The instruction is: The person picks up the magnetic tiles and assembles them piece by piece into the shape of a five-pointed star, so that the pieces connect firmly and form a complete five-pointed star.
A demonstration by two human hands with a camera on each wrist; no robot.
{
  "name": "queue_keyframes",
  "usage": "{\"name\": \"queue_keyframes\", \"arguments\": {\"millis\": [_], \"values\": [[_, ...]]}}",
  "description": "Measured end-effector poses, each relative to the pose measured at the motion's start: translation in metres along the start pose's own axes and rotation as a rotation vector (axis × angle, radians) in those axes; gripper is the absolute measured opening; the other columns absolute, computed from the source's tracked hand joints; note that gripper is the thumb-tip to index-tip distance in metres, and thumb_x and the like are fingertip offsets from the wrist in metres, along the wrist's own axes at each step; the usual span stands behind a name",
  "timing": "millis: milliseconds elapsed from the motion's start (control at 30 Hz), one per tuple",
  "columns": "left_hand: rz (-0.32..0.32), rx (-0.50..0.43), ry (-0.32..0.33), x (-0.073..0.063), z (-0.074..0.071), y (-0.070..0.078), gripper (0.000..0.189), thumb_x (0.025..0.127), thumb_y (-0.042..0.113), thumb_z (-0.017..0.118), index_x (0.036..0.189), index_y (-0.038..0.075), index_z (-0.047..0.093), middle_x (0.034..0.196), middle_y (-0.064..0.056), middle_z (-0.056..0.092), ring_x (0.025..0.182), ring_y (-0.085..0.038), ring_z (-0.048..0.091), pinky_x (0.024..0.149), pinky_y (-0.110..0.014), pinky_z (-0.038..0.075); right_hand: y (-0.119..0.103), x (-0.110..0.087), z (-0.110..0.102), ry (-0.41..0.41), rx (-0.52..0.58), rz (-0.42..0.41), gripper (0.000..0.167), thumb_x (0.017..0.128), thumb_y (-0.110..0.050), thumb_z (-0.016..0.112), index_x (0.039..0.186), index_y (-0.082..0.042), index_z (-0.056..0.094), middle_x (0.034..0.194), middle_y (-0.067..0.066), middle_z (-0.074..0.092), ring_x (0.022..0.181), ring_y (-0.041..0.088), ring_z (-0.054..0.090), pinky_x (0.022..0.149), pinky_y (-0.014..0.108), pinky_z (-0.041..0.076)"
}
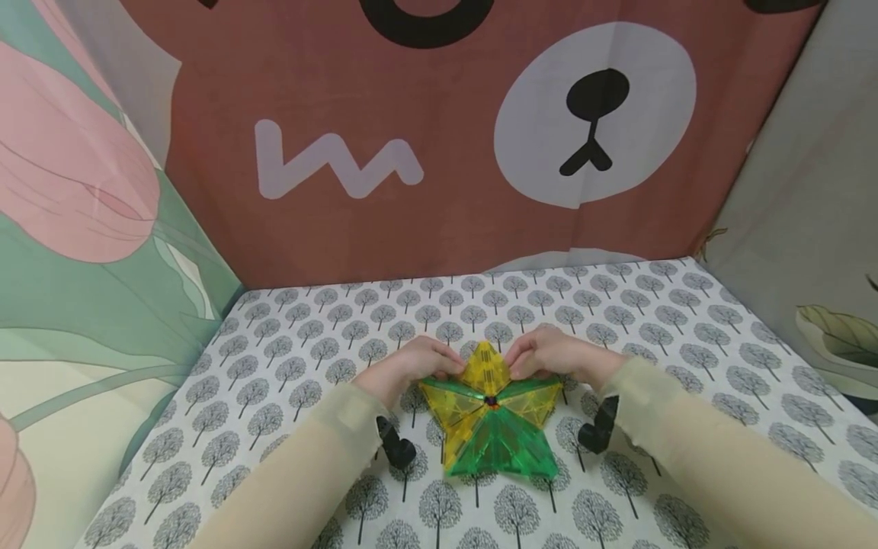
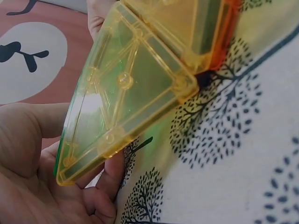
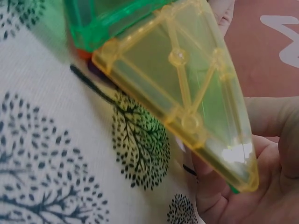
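Note:
A raised star of see-through yellow and green magnetic tiles point(image 1: 504, 446) lies on the cloth in the middle of the head view. Its points are built from triangular tiles, and a small dark red spot shows at the centre. On the left of the yellow far point, my left hand point(image 1: 418, 362) pinches the star with thumb and fingers. My right hand point(image 1: 552, 352) pinches the same point from the right. Both wrist views show a yellow triangular tile point(image 2: 135, 84) with green behind it close up, partly hiding the fingers.
White cloth point(image 1: 309, 427) printed with grey trees covers the table. Behind it hangs a brown fabric wall point(image 1: 453, 221) with a bear face, and printed fabric point(image 1: 75, 305) hangs at the left. Black wrist pieces point(image 1: 396, 446) stick out below both cuffs.

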State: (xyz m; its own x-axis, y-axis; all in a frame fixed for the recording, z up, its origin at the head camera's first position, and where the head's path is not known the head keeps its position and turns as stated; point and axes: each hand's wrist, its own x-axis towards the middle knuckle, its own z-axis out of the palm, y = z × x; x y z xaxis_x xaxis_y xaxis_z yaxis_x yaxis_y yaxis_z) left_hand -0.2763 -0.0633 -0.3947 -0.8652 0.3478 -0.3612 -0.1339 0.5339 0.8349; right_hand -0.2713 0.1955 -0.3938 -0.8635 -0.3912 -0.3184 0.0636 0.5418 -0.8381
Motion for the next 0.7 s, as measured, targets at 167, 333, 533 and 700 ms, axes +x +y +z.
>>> {"name": "queue_keyframes", "arguments": {"millis": [167,333,533,700], "values": [[0.017,-0.023,-0.025,-0.001,0.0,0.001,0.016,0.09,0.021,0.074,0.1,0.009,0.078,0.097,0.0,0.071,0.087,-0.018,0.065,0.086,-0.038,0.053,-0.002,-0.001,-0.001,-0.008,-0.031,0.007,0.023,0.082,-0.012,0.078,0.103,-0.005,0.072,0.084,0.003,0.07,0.068,0.016,0.057,0.062,0.028,0.05],[0.017,-0.018,-0.033,-0.002,0.0,0.002,0.018,0.091,0.023,0.072,0.102,0.009,0.077,0.096,-0.001,0.071,0.087,-0.019,0.065,0.089,-0.04,0.052,-0.001,-0.002,-0.003,-0.019,-0.031,0.002,0.026,0.082,-0.014,0.078,0.106,-0.006,0.072,0.091,0.004,0.07,0.077,0.019,0.062,0.071,0.032,0.054],[0.004,-0.053,-0.018,-0.007,-0.002,-0.002,0.026,0.094,0.023,0.067,0.109,0.002,0.072,0.099,-0.005,0.073,0.091,-0.019,0.068,0.095,-0.039,0.05,0.004,-0.012,-0.008,-0.04,-0.022,-0.025,0.033,0.09,-0.02,0.072,0.117,-0.002,0.067,0.107,0.007,0.068,0.094,0.023,0.064,0.084,0.038,0.055],[-0.005,-0.16,0.047,-0.023,-0.009,-0.017,0.043,0.099,0.026,0.058,0.13,-0.004,0.057,0.107,-0.011,0.069,0.096,-0.022,0.066,0.09,-0.039,0.053,0.01,-0.032,-0.012,0.0,0.088,0.025,0.045,0.099,-0.026,0.061,0.13,0.006,0.054,0.113,0.014,0.065,0.095,0.025,0.065,0.081,0.041,0.057]]}}
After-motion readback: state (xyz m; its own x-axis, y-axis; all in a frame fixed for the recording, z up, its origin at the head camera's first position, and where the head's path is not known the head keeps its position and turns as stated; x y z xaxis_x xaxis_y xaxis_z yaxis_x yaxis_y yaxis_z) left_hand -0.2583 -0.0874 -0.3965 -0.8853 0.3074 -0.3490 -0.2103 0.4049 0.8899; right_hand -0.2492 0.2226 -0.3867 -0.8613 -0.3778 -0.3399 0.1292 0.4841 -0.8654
